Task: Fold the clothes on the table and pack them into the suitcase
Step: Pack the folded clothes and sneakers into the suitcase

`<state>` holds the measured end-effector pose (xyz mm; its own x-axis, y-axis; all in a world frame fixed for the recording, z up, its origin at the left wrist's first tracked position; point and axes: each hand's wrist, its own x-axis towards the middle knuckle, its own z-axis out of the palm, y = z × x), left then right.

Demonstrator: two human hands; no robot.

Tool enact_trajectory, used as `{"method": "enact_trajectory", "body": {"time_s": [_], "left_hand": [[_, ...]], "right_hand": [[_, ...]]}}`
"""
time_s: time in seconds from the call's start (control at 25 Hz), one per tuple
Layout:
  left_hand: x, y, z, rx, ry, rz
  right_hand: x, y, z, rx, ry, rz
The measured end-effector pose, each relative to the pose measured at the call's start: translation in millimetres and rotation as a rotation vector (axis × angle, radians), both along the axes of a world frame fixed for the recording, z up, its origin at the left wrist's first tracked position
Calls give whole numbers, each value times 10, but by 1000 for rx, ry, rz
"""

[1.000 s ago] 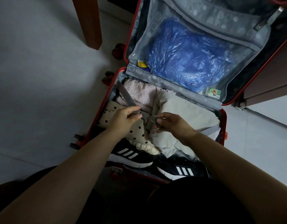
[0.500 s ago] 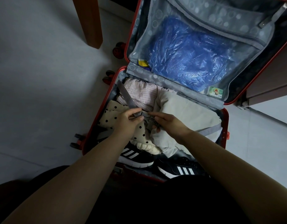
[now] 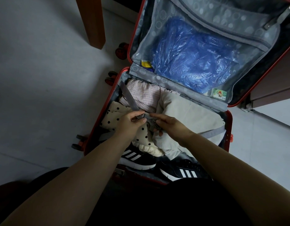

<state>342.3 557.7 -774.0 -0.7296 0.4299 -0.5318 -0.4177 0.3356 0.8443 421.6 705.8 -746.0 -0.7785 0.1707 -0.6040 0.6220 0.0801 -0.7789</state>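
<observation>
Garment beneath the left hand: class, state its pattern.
The cream fabric garment has black polka dots; head view shows it.

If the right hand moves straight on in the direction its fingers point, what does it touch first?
Probably the buckle pinched by the left hand, just ahead of the right hand, which grips the strap; depth is unclear.

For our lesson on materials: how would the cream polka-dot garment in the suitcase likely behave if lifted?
Probably floppy: the polka-dot garment lies crumpled in soft folds under the grey strap. Likely light for its bulk: the cloth bunches up loosely. Unlikely to slide: it sits wedged against a shoe and the beige garment.
</observation>
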Motion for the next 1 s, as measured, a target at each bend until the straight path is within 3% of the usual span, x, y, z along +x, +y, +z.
{"method": "enact_trajectory", "body": {"time_s": [0.4,0.56,0.88,1.0], "left_hand": [[64,62,-71,-28,88,-75],[86,78,-87,-132,229,-193],[122,169,-66,-161,294,-250],[71,123,-89,-379,451,-285]], "right_hand": [[-180,-139,-140,200,-94,4],[-191,-141,-254,152,-140,15],[-202,-129,-139,121,-95,1],[-159,121,74,308,13,45]]}}
